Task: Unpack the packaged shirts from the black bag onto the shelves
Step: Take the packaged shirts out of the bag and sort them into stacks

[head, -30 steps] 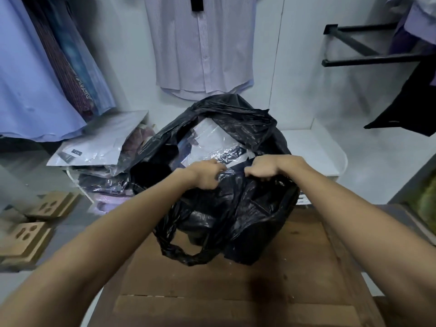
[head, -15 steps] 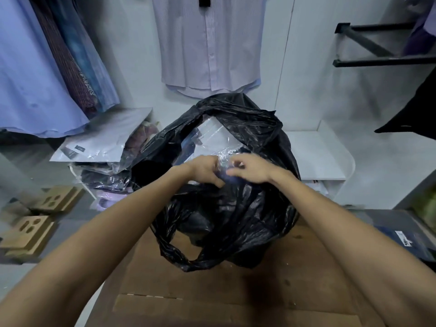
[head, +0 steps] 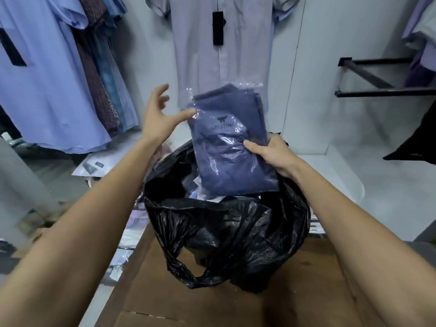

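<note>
A dark blue packaged shirt point(head: 232, 147) in glossy clear plastic, logo printed, stands above the black bag point(head: 236, 237); right hand point(head: 274, 153) grip clamps its edge, left hand point(head: 160, 119) spread, thumb touching.

bag point(head: 236, 232): thin black plastic, crinkly, glossy, lots of highlights. shirt pack point(head: 231, 147): clear shiny plastic sleeve, wrinkled, over matt dark blue cloth. table point(head: 236, 303): brown wood, matt, kinda worn, seams showing. hanging shirt point(head: 219, 67): soft pale cloth, matt, with flat black tag point(head: 217, 28). rack point(head: 382, 76): black metal, matt. wall point(head: 330, 31): smooth, painted-looking. shelf point(head: 335, 175): smooth white, slight sheen.
</note>
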Tool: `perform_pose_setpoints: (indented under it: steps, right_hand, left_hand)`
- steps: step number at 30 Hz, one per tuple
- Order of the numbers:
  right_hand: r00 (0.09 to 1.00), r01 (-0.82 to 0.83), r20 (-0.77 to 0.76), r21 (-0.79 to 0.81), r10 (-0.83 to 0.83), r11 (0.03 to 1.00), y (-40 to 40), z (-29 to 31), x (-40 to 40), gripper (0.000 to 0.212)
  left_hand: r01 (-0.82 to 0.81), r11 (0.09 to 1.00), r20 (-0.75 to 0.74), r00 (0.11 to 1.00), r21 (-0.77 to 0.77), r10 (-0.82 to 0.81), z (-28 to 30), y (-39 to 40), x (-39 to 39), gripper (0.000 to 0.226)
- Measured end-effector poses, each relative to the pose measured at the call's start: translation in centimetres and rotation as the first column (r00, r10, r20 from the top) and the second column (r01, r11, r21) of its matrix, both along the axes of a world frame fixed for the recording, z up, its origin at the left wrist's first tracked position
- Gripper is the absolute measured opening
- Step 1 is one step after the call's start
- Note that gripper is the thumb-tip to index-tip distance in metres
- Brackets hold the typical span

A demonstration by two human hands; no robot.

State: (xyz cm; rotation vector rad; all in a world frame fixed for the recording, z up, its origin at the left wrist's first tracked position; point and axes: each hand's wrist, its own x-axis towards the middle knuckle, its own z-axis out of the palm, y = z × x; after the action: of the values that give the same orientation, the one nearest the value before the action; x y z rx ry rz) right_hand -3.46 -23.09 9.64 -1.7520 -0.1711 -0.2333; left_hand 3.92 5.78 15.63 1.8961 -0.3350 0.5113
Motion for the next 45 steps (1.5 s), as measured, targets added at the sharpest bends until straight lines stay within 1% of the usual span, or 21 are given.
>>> perform_pose_setpoints:
  steps: [1, 3, 6, 9, 11, 13, 15, 18, 19, 21, 23, 25, 27, 29, 30, 32, 34, 36, 39, 42, 45]
  right_hand:
    - [1.0, -0.011, -0.017, 0.089, 0.013, 0.996, 0.1, 0.6, 0.1, 0.009]
    - [0.998, -0.051, -0.014, 0.246, 0.056, 0.968, 0.6, 2.3, -0.1, 0.02]
    - [0.991, -0.13, 0.038, 0.31, 0.125, 0.942, 1.3, 4.6, -0.2, 0.016]
    - [0.977, -0.21, 0.008, 0.219, 0.213, 0.953, 1.9, 5.0, -0.1, 0.02]
    - [0.971, -0.233, -0.019, 0.137, 0.237, 0.963, 2.8, 4.5, 0.0, 0.022]
    - [0.989, -0.142, -0.032, 0.115, 0.146, 0.983, 3.8, 3.7, 0.4, 0.028]
    - [0.998, 0.064, 0.012, 0.057, -0.065, 0.996, 5.2, 3.0, 0.9, 0.047]
    - [0.896, 0.406, 0.239, -0.094, -0.375, 0.909, 7.6, 2.7, 1.4, 0.066]
    - [0.925, 0.323, 0.239, -0.089, -0.295, 0.942, 8.9, 3.2, 1.3, 0.067]
    - [0.995, -0.088, 0.04, 0.014, 0.087, 0.996, 11.6, 4.3, 0.2, 0.074]
    - [0.946, -0.308, -0.062, 0.147, 0.319, 0.94, 13.7, 4.9, -0.2, 0.078]
    - [0.952, -0.29, -0.025, 0.241, 0.304, 0.926, 14.6, 5.0, -0.1, 0.063]
    - [0.974, -0.209, -0.015, 0.311, 0.225, 0.927, 14.1, 5.4, -0.1, 0.045]
    - [0.961, -0.237, -0.054, 0.344, 0.271, 0.909, 12.6, 5.8, 0.1, 0.037]
    - [0.939, -0.294, -0.069, 0.345, 0.337, 0.891, 12.0, 6.0, -0.1, 0.035]
    - [0.893, -0.394, -0.077, 0.34, 0.443, 0.854, 11.8, 6.4, -0.7, 0.032]
    - [0.87, -0.428, -0.067, 0.386, 0.488, 0.817, 12.5, 5.9, -0.9, 0.032]
    - [0.87, -0.402, -0.112, 0.398, 0.479, 0.824, 13.7, 4.8, -0.8, 0.032]
    - [0.851, -0.431, -0.253, 0.163, 0.459, 0.888, 15.7, 1.5, -0.8, 0.045]
    - [0.853, -0.44, -0.339, -0.053, 0.398, 0.897, 18.7, -3.8, -1.4, 0.065]
    - [0.839, -0.467, -0.38, -0.141, 0.388, 0.873, 22.2, -10.8, -2.5, 0.064]
  left_hand:
    - [0.051, 0.985, -0.165, 0.983, -0.167, -0.079, -1.0, 0.6, -0.3, 0.1]
    - [0.202, 0.926, -0.348, 0.884, -0.318, -0.312, -3.5, 1.2, -1.0, 0.101]
    - [0.369, 0.831, -0.359, 0.773, -0.416, -0.523, -5.4, 0.5, -2.5, 0.066]
    - [0.331, 0.734, -0.345, 0.719, -0.593, -0.603, -4.4, -0.7, -4.2, 0.036]
    - [0.295, 0.703, -0.344, 0.71, -0.647, -0.614, -3.6, -0.5, -4.6, 0.034]
    - [0.247, 0.702, -0.342, 0.736, -0.668, -0.584, -3.2, 0.1, -5.0, 0.038]
    - [0.187, 0.722, -0.323, 0.8, -0.666, -0.505, -2.5, 0.7, -5.5, 0.03]
    - [0.115, 0.738, -0.258, 0.892, -0.665, -0.371, -1.1, 1.1, -6.5, 0.033]
    - [0.109, 0.742, -0.232, 0.911, -0.662, -0.341, -0.8, 1.2, -6.9, 0.036]
    - [0.185, 0.823, -0.237, 0.904, -0.537, -0.357, -0.6, 0.2, -7.6, 0.046]
    - [0.295, 0.883, -0.308, 0.857, -0.364, -0.414, -1.6, -0.8, -8.1, 0.051]
    - [0.312, 0.896, -0.286, 0.869, -0.317, -0.404, -2.2, -0.6, -8.4, 0.051]
    - [0.195, 0.883, -0.243, 0.916, -0.427, -0.319, -1.8, 1.2, -8.7, 0.052]
    - [0.041, 0.844, -0.252, 0.946, -0.535, -0.205, -1.9, 3.7, -7.7, 0.049]
    - [0.021, 0.846, -0.283, 0.938, -0.533, -0.201, -2.2, 4.9, -7.3, 0.06]
    - [0.099, 0.835, -0.328, 0.889, -0.542, -0.318, -3.5, 7.1, -7.1, 0.087]
    - [0.209, 0.77, -0.284, 0.845, -0.603, -0.452, -4.8, 8.6, -8.0, 0.082]
    - [0.168, 0.771, -0.275, 0.87, -0.615, -0.409, -5.9, 10.0, -9.1, 0.077]
    - [0.01, 0.805, -0.319, 0.915, -0.593, -0.246, -8.7, 12.2, -10.7, 0.086]
    - [-0.164, 0.804, -0.444, 0.886, -0.571, -0.134, -13.7, 14.4, -13.2, 0.056]
    - [-0.363, 0.773, -0.591, 0.806, -0.52, -0.019, -19.5, 16.6, -16.4, 0.041]
